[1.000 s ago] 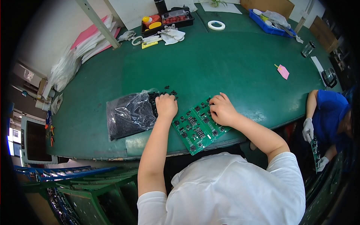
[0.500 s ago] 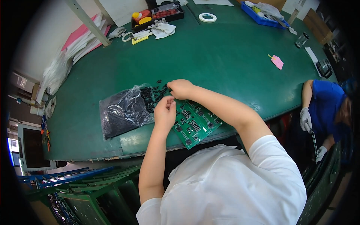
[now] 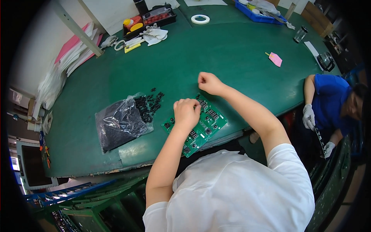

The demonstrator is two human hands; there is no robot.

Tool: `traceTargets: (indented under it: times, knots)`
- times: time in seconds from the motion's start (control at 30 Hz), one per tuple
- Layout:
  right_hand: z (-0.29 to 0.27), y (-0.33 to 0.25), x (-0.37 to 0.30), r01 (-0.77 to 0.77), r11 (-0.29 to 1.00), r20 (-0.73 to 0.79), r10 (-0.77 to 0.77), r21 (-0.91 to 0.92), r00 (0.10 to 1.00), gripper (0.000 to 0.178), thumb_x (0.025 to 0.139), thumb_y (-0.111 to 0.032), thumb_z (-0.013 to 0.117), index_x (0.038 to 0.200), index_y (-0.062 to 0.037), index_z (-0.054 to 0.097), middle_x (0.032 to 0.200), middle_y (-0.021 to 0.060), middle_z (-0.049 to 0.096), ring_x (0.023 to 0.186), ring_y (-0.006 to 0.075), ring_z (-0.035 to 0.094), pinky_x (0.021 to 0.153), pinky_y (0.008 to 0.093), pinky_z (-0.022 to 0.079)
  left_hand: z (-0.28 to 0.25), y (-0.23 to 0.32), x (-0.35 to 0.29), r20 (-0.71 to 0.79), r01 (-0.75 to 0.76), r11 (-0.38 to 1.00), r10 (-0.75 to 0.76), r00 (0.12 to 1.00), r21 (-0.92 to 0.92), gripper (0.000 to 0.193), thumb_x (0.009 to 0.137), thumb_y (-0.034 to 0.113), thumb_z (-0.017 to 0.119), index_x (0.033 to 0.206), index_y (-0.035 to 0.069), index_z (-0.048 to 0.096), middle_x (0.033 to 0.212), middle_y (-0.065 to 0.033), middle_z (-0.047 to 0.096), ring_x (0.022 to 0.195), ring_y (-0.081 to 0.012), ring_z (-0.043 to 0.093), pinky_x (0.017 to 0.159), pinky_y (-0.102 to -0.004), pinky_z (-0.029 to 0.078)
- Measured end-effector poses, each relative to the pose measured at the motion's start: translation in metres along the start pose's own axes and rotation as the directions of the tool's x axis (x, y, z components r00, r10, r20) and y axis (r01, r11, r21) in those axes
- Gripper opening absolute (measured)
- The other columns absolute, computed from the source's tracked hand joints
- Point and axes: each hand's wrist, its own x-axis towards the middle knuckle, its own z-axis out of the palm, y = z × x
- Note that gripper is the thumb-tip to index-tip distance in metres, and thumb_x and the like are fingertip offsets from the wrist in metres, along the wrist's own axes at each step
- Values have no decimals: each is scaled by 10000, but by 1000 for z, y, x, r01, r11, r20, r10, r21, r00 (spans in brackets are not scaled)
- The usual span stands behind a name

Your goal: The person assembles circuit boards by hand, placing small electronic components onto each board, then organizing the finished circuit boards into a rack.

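Note:
A green circuit board (image 3: 201,133) with black digit displays lies near the table's front edge. Over its left part rests my left hand (image 3: 187,113), fingers bent down and closed; its fingertips, and anything in them, are hidden. Just past the board's far corner, my right hand (image 3: 210,83) is curled closed above the table, and I cannot make out what is inside it. To the left, small black parts (image 3: 148,106) spill in a loose pile from the mouth of a clear plastic bag (image 3: 118,125) full of dark pieces.
The green table (image 3: 162,65) carries a roll of white tape (image 3: 200,19), a pink tag (image 3: 275,59), white gloves (image 3: 155,35), a black tray (image 3: 160,18) and a blue bin (image 3: 259,15). At the right sits a co-worker in blue (image 3: 334,94), wearing white gloves and holding a strip.
My right hand has left the black parts and moved right, past the board. My left hand has come away from the pile onto the board. The whole view has shifted slightly.

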Motion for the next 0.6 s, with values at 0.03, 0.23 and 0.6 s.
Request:
traceTargets:
  times: [0.03, 0.23, 0.6]
  knots:
    - [-9, 6, -11, -40, 999, 46, 39, 21, 998, 68, 715, -13, 599, 754, -48, 556, 681, 28, 566, 637, 113, 518, 565, 286, 439, 1, -4, 7, 10, 19, 1000, -19, 1000, -14, 46, 756, 135, 640, 748, 92, 654, 753, -61, 647, 811, -277, 590, 802, -423, 406]
    - [-20, 2, -64, -102, 995, 301, 96, 5, 949, 139, 722, -3, 572, 849, -30, 620, 692, 65, 610, 637, 151, 575, 599, 300, 477, 22, -10, 40, 161, 91, 995, -85, 983, -31, 79, 783, 159, 633, 809, 100, 679, 787, -55, 666, 854, -256, 600, 883, -406, 402]
    - [-17, 14, -76, -124, 988, 117, 114, 87, 987, 106, 799, -112, 612, 838, -17, 637, 750, 106, 660, 690, 198, 634, 651, 324, 506, 32, 1, 64, 440, 78, 958, -197, 876, 275, 96, 764, 227, 651, 781, 153, 710, 830, -62, 683, 935, -253, 592, 925, -395, 351]
